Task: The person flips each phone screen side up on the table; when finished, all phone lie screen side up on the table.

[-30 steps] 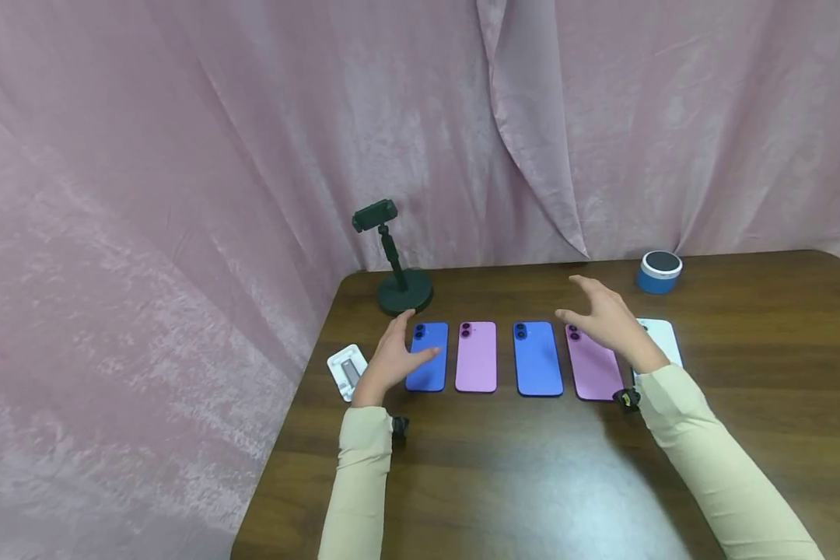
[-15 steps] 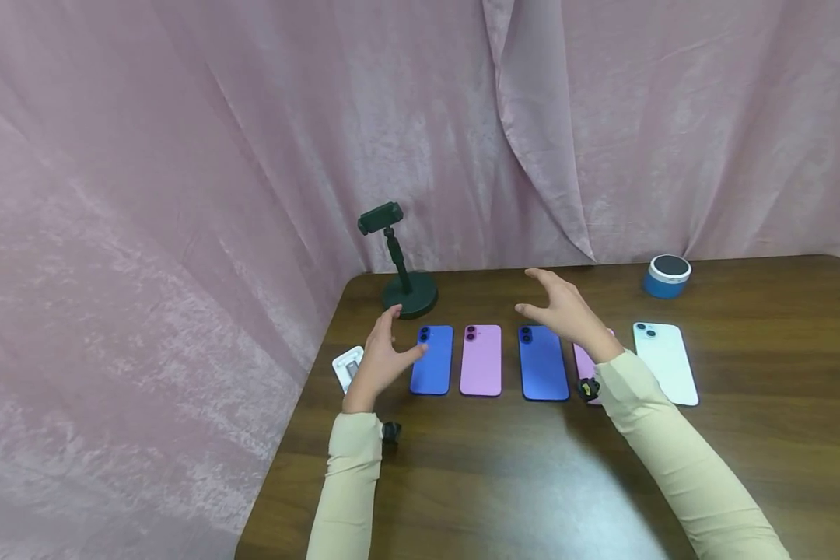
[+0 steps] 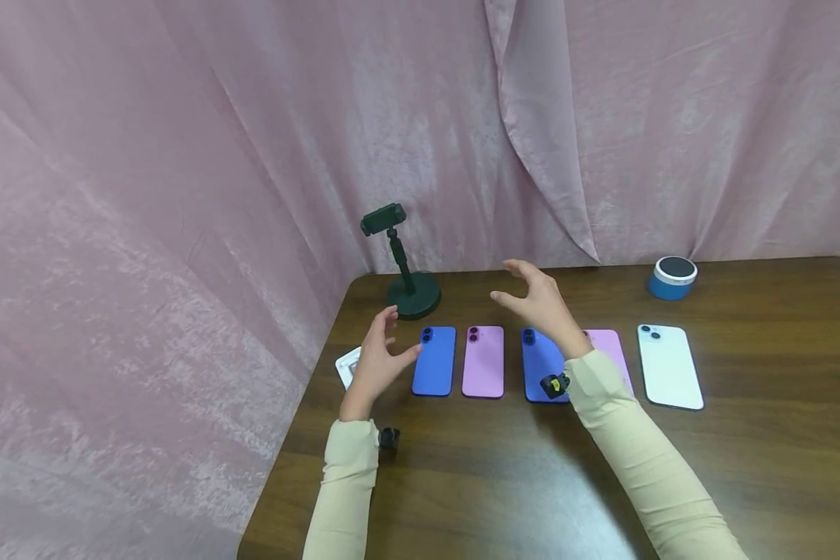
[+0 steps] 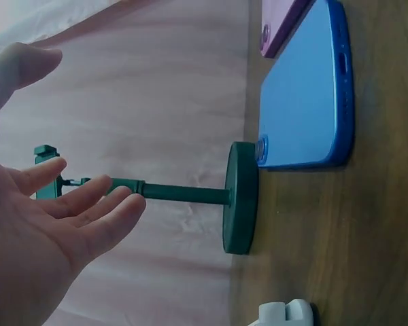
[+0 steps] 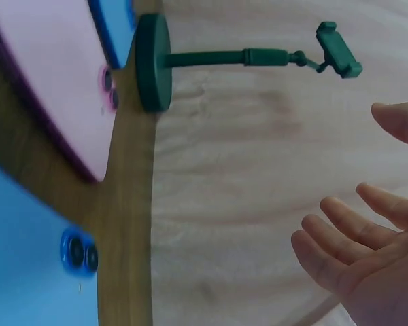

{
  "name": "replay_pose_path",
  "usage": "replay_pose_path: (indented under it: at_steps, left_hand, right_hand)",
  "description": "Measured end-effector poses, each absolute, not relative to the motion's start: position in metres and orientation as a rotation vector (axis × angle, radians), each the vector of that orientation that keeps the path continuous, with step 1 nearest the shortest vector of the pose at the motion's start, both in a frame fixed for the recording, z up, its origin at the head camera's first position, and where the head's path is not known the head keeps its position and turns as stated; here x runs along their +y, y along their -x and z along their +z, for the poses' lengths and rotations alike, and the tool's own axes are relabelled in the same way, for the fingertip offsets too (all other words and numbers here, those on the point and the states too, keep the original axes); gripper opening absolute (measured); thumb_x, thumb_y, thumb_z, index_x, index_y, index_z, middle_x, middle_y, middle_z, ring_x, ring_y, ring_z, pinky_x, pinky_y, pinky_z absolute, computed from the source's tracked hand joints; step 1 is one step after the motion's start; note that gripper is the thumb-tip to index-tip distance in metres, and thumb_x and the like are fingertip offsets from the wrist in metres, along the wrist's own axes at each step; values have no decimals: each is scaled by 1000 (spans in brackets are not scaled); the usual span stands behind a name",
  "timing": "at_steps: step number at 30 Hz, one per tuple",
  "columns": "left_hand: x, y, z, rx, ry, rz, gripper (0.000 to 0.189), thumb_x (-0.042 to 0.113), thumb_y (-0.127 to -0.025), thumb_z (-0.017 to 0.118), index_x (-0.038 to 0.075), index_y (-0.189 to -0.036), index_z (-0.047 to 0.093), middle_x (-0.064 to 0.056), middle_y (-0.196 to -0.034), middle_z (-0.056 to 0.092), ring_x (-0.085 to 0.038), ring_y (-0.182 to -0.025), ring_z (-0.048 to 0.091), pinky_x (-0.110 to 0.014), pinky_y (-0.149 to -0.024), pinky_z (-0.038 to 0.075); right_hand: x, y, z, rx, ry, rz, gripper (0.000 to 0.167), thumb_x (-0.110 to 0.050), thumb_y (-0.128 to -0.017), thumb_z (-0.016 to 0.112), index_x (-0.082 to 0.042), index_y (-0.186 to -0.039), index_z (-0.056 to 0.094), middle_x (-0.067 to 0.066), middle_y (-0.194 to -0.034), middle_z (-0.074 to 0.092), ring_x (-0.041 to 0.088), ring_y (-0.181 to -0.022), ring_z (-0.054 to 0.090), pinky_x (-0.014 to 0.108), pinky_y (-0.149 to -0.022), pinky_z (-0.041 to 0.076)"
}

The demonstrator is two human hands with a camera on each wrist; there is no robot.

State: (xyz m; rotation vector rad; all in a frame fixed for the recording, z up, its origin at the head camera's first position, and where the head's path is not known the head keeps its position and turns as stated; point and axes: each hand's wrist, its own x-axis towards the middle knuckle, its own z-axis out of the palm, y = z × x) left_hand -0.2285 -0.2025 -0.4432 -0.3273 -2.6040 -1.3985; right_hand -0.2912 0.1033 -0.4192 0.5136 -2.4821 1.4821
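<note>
My left hand [image 3: 376, 365] hovers above the table's left side, thumb spread from its fingers, nothing in its grasp. Just right of it lies a blue phone [image 3: 434, 362], back up. My right hand [image 3: 542, 307], equally bare, is raised over the far end of another blue phone [image 3: 537, 359], which its wrist partly covers. Between the hands a pink phone [image 3: 484, 362] lies flat. A second pink phone [image 3: 607, 348] is partly hidden by the right sleeve. Behind the left hand stands a dark green phone stand [image 3: 411, 295], its clamp upright on a thin stem.
A white phone [image 3: 670, 365] ends the row at the right. Behind it sits a small blue and white round speaker-like object [image 3: 673, 278]. A white tray-like piece [image 3: 348, 365] is half hidden by the left hand. Pink curtain [image 3: 448, 140] hangs along the table's back edge.
My right hand has moved left, from over the right pink phone to over the blue one, uncovering the white phone. The left hand has shifted slightly left. The head view has turned a little.
</note>
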Motion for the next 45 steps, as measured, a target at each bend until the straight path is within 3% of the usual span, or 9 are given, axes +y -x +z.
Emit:
replay_pose_path:
  at_steps: [19,32,39,45]
  left_hand:
    - [-197,216,-466,-2697,253,-1439,83,8,-83,81,2,-151,33,-25,-148,43,-40,-134,44,-54,-107,41]
    - [-173,213,-477,-2870,306,-1366,88,10,-82,82,1,-153,30,-26,-149,42,-38,-133,45,-53,-107,40]
    - [-169,213,-480,-2967,309,-1297,96,13,-79,83,3,-156,27,-25,-151,37,-41,-131,44,-55,-107,39]
    - [-165,212,-486,-3045,274,-1247,98,9,-76,84,5,-156,28,-26,-147,40,-40,-126,47,-54,-104,41]
  right_hand:
    - [47,291,-445,-2569,-657,1547,69,-22,-89,79,-1,-146,48,20,-146,52,37,-135,46,55,-109,37]
    - [21,291,-463,-2743,-822,1388,69,-11,-87,79,6,-144,46,26,-144,51,42,-132,48,54,-106,41]
    - [16,291,-466,-2874,-928,1247,72,-6,-87,76,6,-149,41,26,-151,44,47,-142,33,60,-112,30]
    - [17,292,-471,-2997,-939,1150,74,-7,-87,77,7,-149,39,28,-149,46,48,-135,43,63,-112,25]
